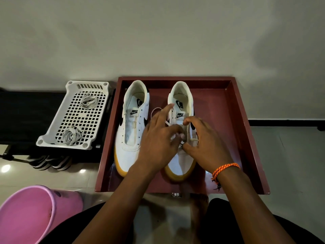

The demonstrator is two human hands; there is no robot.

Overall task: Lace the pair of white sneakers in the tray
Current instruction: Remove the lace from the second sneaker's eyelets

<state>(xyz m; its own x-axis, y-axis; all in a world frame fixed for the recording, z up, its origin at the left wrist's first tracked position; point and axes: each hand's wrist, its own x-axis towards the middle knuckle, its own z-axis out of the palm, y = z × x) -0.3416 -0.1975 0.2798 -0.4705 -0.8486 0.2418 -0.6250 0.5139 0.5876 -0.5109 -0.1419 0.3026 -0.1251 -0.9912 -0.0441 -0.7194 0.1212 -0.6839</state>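
Two white sneakers with yellow soles stand toes toward me in a dark red tray [246, 138]. The left sneaker [131, 131] has bare eyelets and no lace. Both hands work over the right sneaker [181, 95]. My left hand [158, 136] pinches a white lace [154, 110] near the lower eyelets, its index finger stretched out toward the tongue. My right hand [205, 145], with an orange cord on the wrist, pinches the lace's other end at the shoe's right eyelets. The hands hide the middle of that shoe.
A white perforated basket [73, 117] left of the tray holds two coiled white laces. A pink plastic tub [33, 213] sits at the lower left. Striped sandals [51, 162] lie under the basket. A pale wall rises behind the tray.
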